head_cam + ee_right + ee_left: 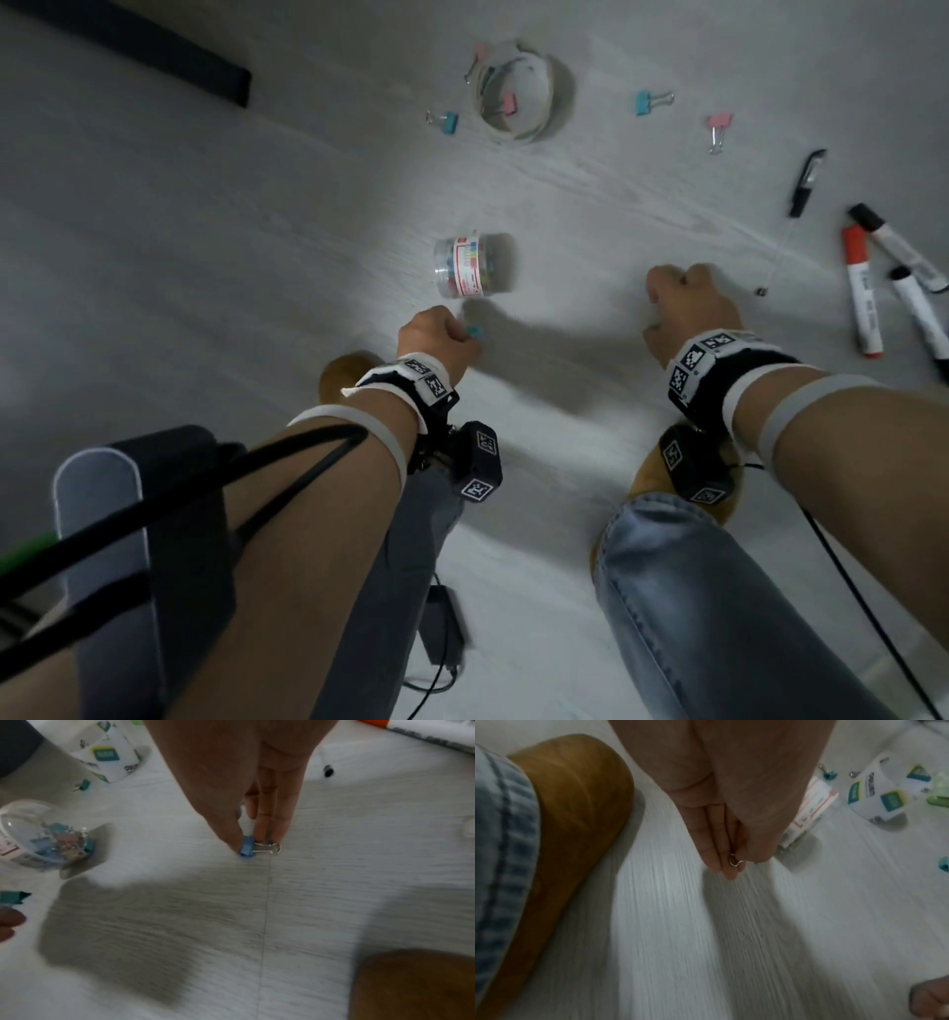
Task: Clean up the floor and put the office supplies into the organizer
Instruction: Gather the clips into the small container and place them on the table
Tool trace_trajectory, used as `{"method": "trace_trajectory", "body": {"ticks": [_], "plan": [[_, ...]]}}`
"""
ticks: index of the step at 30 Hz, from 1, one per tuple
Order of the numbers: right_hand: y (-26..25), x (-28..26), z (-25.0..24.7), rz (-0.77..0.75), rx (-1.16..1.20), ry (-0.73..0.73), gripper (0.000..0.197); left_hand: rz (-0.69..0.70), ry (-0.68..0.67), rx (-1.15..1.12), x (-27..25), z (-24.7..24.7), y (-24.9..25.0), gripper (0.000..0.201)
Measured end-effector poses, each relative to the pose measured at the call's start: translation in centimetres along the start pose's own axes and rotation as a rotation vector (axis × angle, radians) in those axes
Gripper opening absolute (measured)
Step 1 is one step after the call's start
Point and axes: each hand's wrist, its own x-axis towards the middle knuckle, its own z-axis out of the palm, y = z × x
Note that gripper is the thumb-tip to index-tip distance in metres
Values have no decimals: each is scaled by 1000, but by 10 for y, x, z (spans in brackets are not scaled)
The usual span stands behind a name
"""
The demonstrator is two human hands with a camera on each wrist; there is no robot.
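The right hand (pixel 246 787) is held low over the pale wood-grain floor (pixel 334 882), its thumb and fingertips pinched around a small blue binder clip with silver wire handles (pixel 248 847) that touches the floor. The left hand (pixel 731 811) is closed on a teal binder clip (pixel 475 333) — only a wire loop shows between its fingers in the left wrist view. A clear plastic tub of mixed binder clips (pixel 470 265) lies on its side between and just ahead of the hands. Farther off, a roll of white tape (pixel 518 92) is seen with pink and teal clips scattered around it; whiteboard markers with red and black caps (pixel 873 277) and a black pen (pixel 806 182) lie to the right. The organizer is not seen in any view.
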Motion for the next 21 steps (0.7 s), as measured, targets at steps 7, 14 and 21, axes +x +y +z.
{"method": "trace_trajectory", "body": {"ticks": [7, 14, 21], "plan": [[-33, 20, -32, 15, -49, -159, 7, 9, 123, -88, 1, -106, 11, 31], [-39, 68, -83, -44, 367, 106, 14, 147, 202, -91, 89, -129, 81, 33], [-51, 121, -121, -73, 428, 307, 11, 196, 252, 0, 153, -123, 137, 18]]}}
